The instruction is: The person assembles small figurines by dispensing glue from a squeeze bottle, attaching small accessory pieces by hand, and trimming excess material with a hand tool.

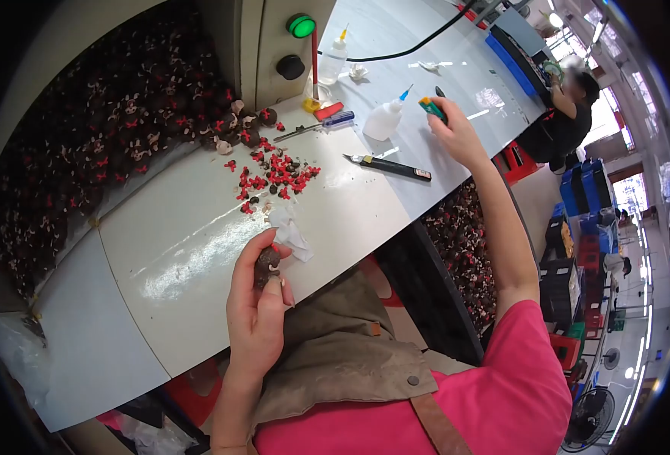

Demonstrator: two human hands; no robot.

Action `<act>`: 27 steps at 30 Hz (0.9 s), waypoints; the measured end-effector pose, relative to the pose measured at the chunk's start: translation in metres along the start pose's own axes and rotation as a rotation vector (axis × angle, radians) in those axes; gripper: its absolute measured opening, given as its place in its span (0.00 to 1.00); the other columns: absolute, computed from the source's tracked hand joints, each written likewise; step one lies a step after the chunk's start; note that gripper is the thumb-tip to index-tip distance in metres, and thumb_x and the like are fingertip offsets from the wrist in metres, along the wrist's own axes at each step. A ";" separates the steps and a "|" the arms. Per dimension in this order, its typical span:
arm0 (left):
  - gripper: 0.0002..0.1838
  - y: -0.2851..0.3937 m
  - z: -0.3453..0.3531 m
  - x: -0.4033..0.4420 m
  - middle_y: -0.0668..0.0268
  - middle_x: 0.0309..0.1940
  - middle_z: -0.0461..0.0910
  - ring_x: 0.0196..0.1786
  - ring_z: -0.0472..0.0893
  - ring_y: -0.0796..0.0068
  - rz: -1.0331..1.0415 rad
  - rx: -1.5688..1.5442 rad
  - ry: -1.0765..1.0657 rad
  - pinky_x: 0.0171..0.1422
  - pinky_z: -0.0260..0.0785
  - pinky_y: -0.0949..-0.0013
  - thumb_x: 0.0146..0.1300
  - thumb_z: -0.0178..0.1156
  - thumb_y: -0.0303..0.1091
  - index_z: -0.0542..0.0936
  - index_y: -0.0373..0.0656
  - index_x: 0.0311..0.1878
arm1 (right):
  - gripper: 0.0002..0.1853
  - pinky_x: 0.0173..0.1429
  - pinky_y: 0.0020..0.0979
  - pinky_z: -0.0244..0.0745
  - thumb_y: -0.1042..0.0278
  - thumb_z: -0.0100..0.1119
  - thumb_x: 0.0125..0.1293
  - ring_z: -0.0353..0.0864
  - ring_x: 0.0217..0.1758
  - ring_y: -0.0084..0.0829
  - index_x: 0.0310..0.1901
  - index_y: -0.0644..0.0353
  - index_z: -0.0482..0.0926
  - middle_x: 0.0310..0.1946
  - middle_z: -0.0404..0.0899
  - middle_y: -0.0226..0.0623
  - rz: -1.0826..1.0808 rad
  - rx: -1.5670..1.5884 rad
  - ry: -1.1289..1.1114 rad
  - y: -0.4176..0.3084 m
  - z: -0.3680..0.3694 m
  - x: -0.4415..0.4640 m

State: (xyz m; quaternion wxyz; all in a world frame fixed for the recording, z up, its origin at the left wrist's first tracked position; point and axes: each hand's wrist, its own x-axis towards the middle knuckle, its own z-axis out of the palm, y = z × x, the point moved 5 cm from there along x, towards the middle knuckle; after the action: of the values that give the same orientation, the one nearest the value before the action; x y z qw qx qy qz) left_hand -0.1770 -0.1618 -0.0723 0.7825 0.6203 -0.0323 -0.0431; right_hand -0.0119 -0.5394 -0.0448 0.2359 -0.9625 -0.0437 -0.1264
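My left hand (258,307) is closed in a pinch on a small dark brown figurine head (269,262) with a red bit on top and pale parts at its side. My right hand (456,135), stretched out over the far side of the table, grips a green and yellow tool (432,108); its kind cannot be made out. Left of that hand stands a white needle-tip bottle (383,120) with a blue tip. A black craft knife (392,167) lies below the bottle. Beyond my left hand is a crumpled white tissue (291,233).
Small red and brown pieces (278,174) are scattered on the white table (176,265). A large heap of dark pieces (108,114) fills the left. A screwdriver (339,119) and another needle-tip bottle (333,59) lie near a machine post with a green button (302,26). A person (566,114) works far right.
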 end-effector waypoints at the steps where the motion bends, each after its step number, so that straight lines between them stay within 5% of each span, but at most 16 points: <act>1: 0.27 0.000 0.000 0.000 0.61 0.53 0.74 0.32 0.68 0.85 -0.007 -0.017 -0.010 0.38 0.65 0.79 0.65 0.40 0.21 0.66 0.38 0.69 | 0.18 0.58 0.34 0.71 0.68 0.55 0.66 0.78 0.51 0.38 0.56 0.63 0.74 0.45 0.78 0.44 0.041 0.130 -0.005 -0.006 -0.006 -0.002; 6: 0.27 0.000 -0.002 0.001 0.62 0.54 0.73 0.34 0.68 0.85 -0.019 -0.033 -0.044 0.40 0.65 0.79 0.65 0.41 0.19 0.65 0.37 0.69 | 0.16 0.56 0.28 0.70 0.61 0.54 0.72 0.77 0.45 0.24 0.57 0.58 0.72 0.42 0.77 0.35 -0.092 0.321 -0.063 -0.047 -0.029 -0.002; 15: 0.27 -0.001 -0.001 0.000 0.62 0.54 0.73 0.34 0.68 0.85 0.005 -0.019 -0.041 0.40 0.65 0.79 0.66 0.41 0.19 0.64 0.37 0.69 | 0.29 0.41 0.30 0.70 0.41 0.44 0.73 0.75 0.34 0.27 0.33 0.62 0.81 0.27 0.78 0.34 -0.060 0.092 0.004 -0.065 -0.036 0.020; 27: 0.27 0.000 -0.001 0.000 0.63 0.54 0.74 0.35 0.69 0.86 -0.005 -0.022 -0.042 0.41 0.66 0.79 0.66 0.42 0.20 0.65 0.38 0.69 | 0.24 0.37 0.38 0.72 0.53 0.44 0.73 0.78 0.29 0.42 0.28 0.61 0.82 0.25 0.80 0.40 -0.259 -0.228 0.167 -0.094 -0.031 0.028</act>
State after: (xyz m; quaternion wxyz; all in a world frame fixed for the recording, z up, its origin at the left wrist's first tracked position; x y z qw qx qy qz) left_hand -0.1773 -0.1606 -0.0730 0.7883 0.6107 -0.0468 -0.0586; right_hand -0.0049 -0.4700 0.0313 0.1100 -0.9555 -0.1329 -0.2393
